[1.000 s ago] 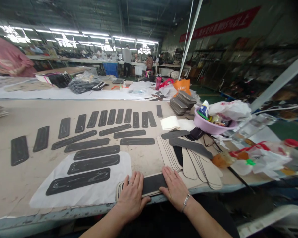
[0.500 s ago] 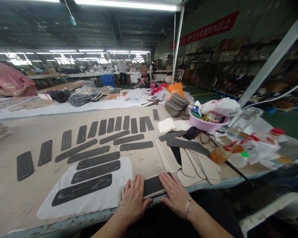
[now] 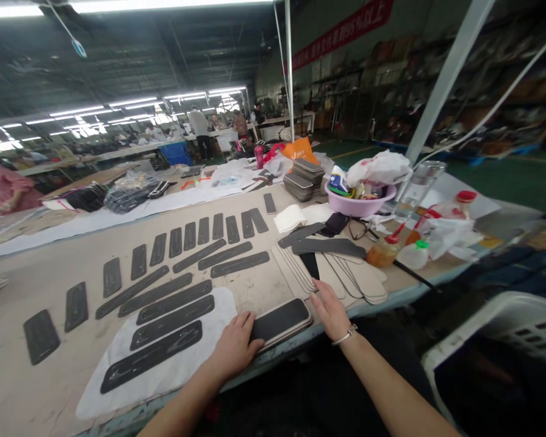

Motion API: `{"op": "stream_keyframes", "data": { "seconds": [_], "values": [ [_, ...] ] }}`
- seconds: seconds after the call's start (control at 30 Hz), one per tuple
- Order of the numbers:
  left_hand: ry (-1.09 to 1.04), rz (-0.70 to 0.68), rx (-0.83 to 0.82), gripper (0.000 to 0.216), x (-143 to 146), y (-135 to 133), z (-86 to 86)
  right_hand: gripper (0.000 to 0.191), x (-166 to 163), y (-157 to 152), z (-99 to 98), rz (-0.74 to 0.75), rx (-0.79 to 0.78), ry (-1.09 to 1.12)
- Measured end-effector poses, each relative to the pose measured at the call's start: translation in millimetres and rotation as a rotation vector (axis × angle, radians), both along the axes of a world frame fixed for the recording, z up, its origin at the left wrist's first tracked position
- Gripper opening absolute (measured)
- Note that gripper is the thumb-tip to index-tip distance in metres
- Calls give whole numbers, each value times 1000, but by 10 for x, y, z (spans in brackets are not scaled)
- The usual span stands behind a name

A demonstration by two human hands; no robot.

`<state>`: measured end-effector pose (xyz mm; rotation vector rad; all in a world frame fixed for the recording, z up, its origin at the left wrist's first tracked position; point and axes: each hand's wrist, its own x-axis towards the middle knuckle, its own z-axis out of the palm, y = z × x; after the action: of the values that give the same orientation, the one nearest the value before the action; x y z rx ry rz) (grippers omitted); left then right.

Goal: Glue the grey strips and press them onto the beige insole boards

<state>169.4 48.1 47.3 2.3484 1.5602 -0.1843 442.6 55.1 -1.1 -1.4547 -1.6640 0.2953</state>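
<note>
I'm looking at the front edge of the worktop (image 3: pixel 255 285). My left hand (image 3: pixel 234 347) is down flat, fingers stretched out and close together, tips pressing the left end of the black strip (image 3: pixel 282 317). That strip lies on a beige stack (image 3: pixel 295 331), just right of the white sheet (image 3: pixel 113 394). My right hand (image 3: pixel 330 308) is flat too, fingers slightly apart and gripping nothing, at the strip's right end, touching the fanned beige pieces (image 3: pixel 364 280).
</note>
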Motion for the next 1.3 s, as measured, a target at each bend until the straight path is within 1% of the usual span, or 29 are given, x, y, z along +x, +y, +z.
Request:
{"op": "stream_keyframes", "data": {
  "seconds": [0.13,0.2,0.27,0.4,0.5,0.57,0.67,0.77,0.83,0.9,0.93,1.07,1.17,1.23,1.3],
  "values": [
    [-23,-30,3,58,6,152,135,45,-22,-22,-21,12,1,-45],
    [-19,-44,-3,53,15,211,164,45,-36,-44,-51,22,-5,-81],
    [0,-54,-24,53,28,264,185,45,-38,-56,-73,26,-21,-102],
    [58,-54,-74,61,79,310,261,44,-24,-39,-81,16,-55,-108],
    [66,-72,14,76,140,245,291,45,-20,-24,-77,13,-50,-115],
    [65,-110,116,78,174,165,230,47,-27,-32,-55,13,-36,-130],
    [86,-133,220,72,189,44,5,50,-75,-84,66,45,1,-175],
    [113,-107,264,68,169,-24,-244,53,-207,-160,284,150,58,-261],
    [116,-98,291,66,154,-36,-341,57,-334,-193,404,236,78,-329],
    [115,-104,304,66,145,-32,-371,61,-459,-197,435,322,58,-394],
    [116,-111,303,67,144,-28,-370,62,-511,-189,409,362,28,-419],
    [126,-109,307,66,157,-25,-353,68,-611,-140,163,480,-139,-482],
    [119,-96,318,65,157,-28,-365,73,-600,-123,63,500,-181,-487],
    [99,-104,308,65,144,-14,-362,68,-568,-127,80,492,-176,-454],
    [72,-102,272,64,124,23,-321,59,-514,-133,130,449,-150,-372]
  ]
}}
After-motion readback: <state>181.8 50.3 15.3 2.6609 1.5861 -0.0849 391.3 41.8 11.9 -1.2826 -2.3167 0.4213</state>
